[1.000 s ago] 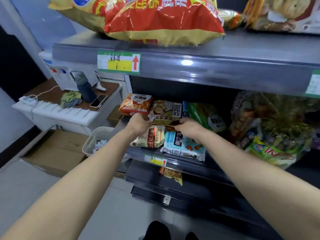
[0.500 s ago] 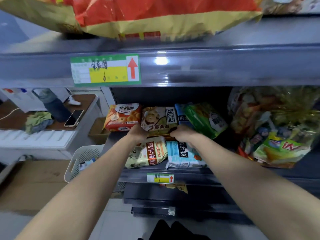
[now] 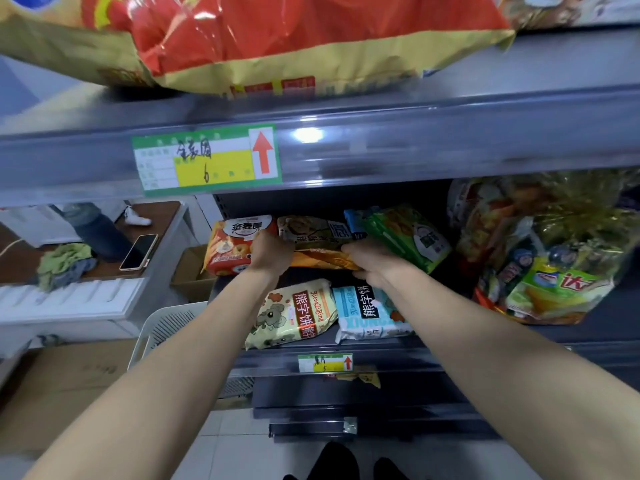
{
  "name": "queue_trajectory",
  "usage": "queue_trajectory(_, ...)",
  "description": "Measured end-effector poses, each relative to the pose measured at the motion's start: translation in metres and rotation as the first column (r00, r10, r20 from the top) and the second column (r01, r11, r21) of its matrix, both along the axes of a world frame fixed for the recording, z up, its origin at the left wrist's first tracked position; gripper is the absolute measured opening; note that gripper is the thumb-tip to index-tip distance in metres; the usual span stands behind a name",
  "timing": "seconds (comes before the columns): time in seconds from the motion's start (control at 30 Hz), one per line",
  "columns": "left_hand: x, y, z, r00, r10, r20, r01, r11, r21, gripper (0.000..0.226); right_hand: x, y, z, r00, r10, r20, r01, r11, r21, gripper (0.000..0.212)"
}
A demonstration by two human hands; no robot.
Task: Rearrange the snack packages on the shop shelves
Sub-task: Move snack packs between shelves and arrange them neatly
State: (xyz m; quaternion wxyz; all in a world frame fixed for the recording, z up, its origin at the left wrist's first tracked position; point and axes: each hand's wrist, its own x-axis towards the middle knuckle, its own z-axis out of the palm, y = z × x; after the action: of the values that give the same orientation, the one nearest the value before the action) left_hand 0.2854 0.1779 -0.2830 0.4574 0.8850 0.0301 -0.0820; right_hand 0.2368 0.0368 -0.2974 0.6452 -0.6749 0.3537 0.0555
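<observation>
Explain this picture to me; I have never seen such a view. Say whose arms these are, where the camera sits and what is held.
No machine here: a person's two bare arms, filmed by a camera on their head, looking down at a shop shelf. The left hand and right hand hold a beige pack by its ends. Beside it are an orange pack and a green pack; in front lie a cream pack and a blue pack. A red bag lies on the upper shelf.

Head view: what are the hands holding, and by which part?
Both hold one beige packet in the back row: the left hand grips its left end, the right hand its right end.
</observation>
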Motion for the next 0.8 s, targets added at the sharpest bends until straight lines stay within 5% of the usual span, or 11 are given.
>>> queue_trajectory(0.17, -0.017, 0.001, 0.010, 0.994, 0.054, 0.092, -0.052, 0.998, -0.020, 0.028, -0.013, 0.009, 0.009, 0.985, -0.169, 0.046, 0.151, 0.951, 0.271, 0.042)
queue_trajectory(0.33, -0.063, 0.008, 0.015, 0.981, 0.192, 0.002, -0.185, 0.949, -0.256, 0.015, -0.036, 0.023, 0.026, 0.949, -0.293, 0.117, 0.208, 0.861, 0.464, 0.049)
queue_trajectory(0.43, -0.094, 0.013, 0.016, 0.968, 0.240, -0.067, -0.249, 0.942, -0.227, 0.038, -0.061, 0.026, 0.032, 0.943, -0.295, 0.155, 0.199, 0.871, 0.449, 0.057)
queue_trajectory(0.6, -0.161, -0.002, 0.031, 0.968, 0.250, -0.007, -0.249, 0.968, 0.037, 0.049, -0.126, 0.002, 0.045, 0.958, -0.165, 0.234, 0.080, 0.939, 0.334, 0.065)
queue_trajectory(0.8, -0.239, -0.019, 0.043, 0.984, 0.171, 0.045, -0.173, 0.984, 0.043, 0.054, -0.211, -0.034, 0.061, 0.954, 0.038, 0.296, -0.102, 0.974, 0.205, 0.056)
